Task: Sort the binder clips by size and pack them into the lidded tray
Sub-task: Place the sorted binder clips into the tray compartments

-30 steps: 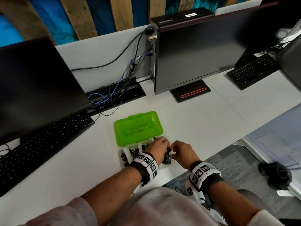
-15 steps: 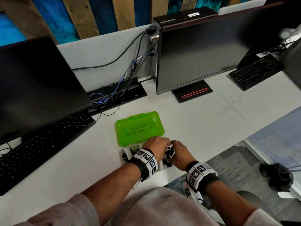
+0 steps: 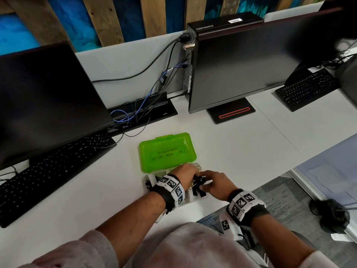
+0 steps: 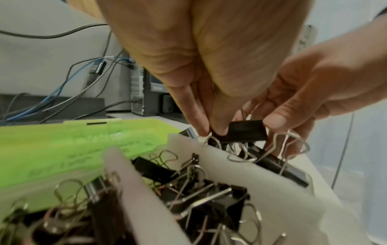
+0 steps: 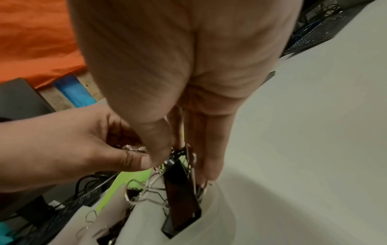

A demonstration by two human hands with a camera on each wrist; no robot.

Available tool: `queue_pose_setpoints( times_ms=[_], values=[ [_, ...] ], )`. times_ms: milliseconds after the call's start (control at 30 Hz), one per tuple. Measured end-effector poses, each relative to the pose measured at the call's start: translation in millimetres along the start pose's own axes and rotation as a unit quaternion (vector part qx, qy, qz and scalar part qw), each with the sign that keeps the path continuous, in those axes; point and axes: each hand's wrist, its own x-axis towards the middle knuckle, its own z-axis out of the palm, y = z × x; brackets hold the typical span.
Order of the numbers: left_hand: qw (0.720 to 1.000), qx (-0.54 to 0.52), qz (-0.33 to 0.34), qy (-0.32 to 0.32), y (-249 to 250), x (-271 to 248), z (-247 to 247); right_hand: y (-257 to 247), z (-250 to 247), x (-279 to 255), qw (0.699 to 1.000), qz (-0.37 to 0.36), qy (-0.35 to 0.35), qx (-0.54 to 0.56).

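A white divided tray (image 3: 190,199) lies near the desk's front edge, its green lid (image 3: 167,151) folded open behind it. Both hands meet over its right compartment, which holds large black binder clips (image 3: 199,187). My left hand (image 4: 211,129) points down and pinches one end of a large black clip (image 4: 247,131). The right hand (image 4: 278,126) pinches that clip's other end with thumb and fingers. In the right wrist view the right hand (image 5: 188,159) reaches down beside an upright large clip (image 5: 182,187). Medium clips (image 4: 201,190) fill the middle compartment, and smaller clips (image 4: 62,215) the left.
A black keyboard (image 3: 48,171) and monitor (image 3: 44,97) stand to the left. Another monitor (image 3: 251,60) on its stand is behind right, with loose cables (image 3: 139,113) between them. The desk's front edge runs just right of the tray, and carpet (image 3: 280,200) lies below.
The right hand has moved left over the tray's right compartment, and the clip held between both hands now sits lower among the large clips. The left hand has stayed over the tray.
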Motion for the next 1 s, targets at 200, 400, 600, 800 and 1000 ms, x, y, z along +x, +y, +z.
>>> queue_pose_setpoints(
  times_ms=[200, 400, 600, 800, 1000],
  values=[
    [0.999, 0.019, -0.008, 0.050, -15.7, -4.7, 3.6, -2.3, 11.0, 3.7, 0.995, -0.006, 0.092, -0.039],
    [0.992, 0.122, 0.009, 0.040, -27.6, -9.5, 12.0, -1.2, 16.1, 4.0, 0.989, -0.002, 0.141, 0.038],
    [0.996, 0.084, -0.004, 0.044, -27.6, -11.7, 14.3, -0.8, 15.2, 6.6, 0.984, 0.020, 0.154, 0.087],
    [0.997, 0.049, -0.025, 0.054, -28.2, -10.2, 13.8, -12.0, 21.2, 5.9, 0.994, -0.037, 0.097, -0.020],
    [0.997, 0.047, -0.032, 0.057, -31.0, -7.2, 20.9, -19.6, 12.0, 9.8, 0.985, 0.022, 0.149, 0.087]
  ],
)
